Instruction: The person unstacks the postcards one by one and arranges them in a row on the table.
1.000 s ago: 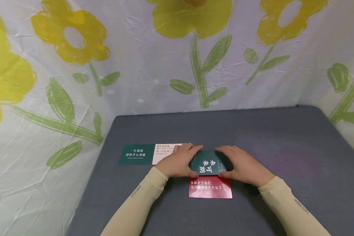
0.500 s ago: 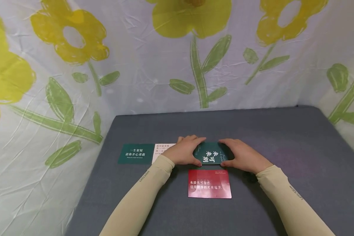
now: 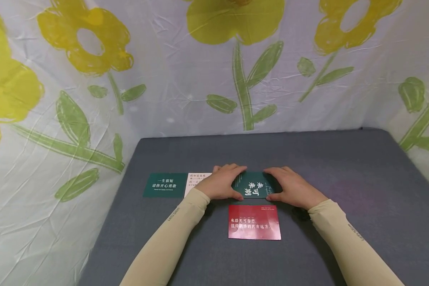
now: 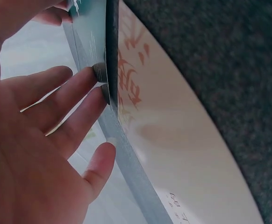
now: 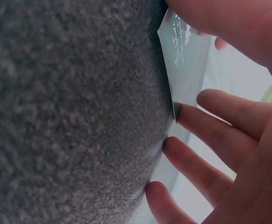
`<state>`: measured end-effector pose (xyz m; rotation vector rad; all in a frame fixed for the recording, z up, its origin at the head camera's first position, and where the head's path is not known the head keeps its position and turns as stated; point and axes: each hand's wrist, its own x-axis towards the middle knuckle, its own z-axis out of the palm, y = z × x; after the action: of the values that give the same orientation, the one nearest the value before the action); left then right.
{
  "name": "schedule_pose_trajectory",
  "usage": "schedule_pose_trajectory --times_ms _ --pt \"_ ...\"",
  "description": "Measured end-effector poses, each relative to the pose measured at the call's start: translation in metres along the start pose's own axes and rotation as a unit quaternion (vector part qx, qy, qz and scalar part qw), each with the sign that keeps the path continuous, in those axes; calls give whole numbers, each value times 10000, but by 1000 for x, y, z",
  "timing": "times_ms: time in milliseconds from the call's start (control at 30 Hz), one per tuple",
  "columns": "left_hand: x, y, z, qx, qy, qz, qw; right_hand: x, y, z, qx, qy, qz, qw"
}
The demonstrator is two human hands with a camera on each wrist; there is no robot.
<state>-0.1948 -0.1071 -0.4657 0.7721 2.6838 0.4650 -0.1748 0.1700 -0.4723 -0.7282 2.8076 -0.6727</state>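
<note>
A green card (image 3: 252, 185) with white lettering lies between my two hands, low over the table or on it. My left hand (image 3: 222, 182) holds its left end, thumb at the near edge and fingertips at the far edge. At the right end my right hand (image 3: 296, 188) grips it the same way. In the left wrist view, fingertips touch the green card (image 4: 90, 32) beside a white card (image 4: 168, 126) with red characters. The right wrist view has a fingertip at the corner of the green card (image 5: 178, 70). My left hand partly covers the white card (image 3: 197, 182).
Another green card (image 3: 165, 185) lies to the left, edge to edge with the white one. A red card (image 3: 254, 222) lies nearer, below the held card. Everything is on a dark grey table (image 3: 343, 159), with a flower-printed white curtain (image 3: 164, 79) behind.
Both hands have carried the green card away from the body, off the red card and into line with the white one. Over the last half second it has barely shifted.
</note>
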Motion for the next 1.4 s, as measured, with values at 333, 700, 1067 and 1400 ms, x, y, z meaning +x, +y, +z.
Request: schedule_pose_trajectory --times_ms 333,700,1067,1400 --pt "-2 -1 1 -17 -5 1 10000 0 1 2 -60 26 -17 10000" --pt "-4 0 -1 -4 -5 -21 10000 2 -1 1 -81 -4 -86 9999" --pt "-4 -3 1 -50 87 5 9999 2 -2 3 -204 96 -104 9997" --pt "-21 3 5 110 482 145 9987 -10 -4 2 35 180 -87 9998"
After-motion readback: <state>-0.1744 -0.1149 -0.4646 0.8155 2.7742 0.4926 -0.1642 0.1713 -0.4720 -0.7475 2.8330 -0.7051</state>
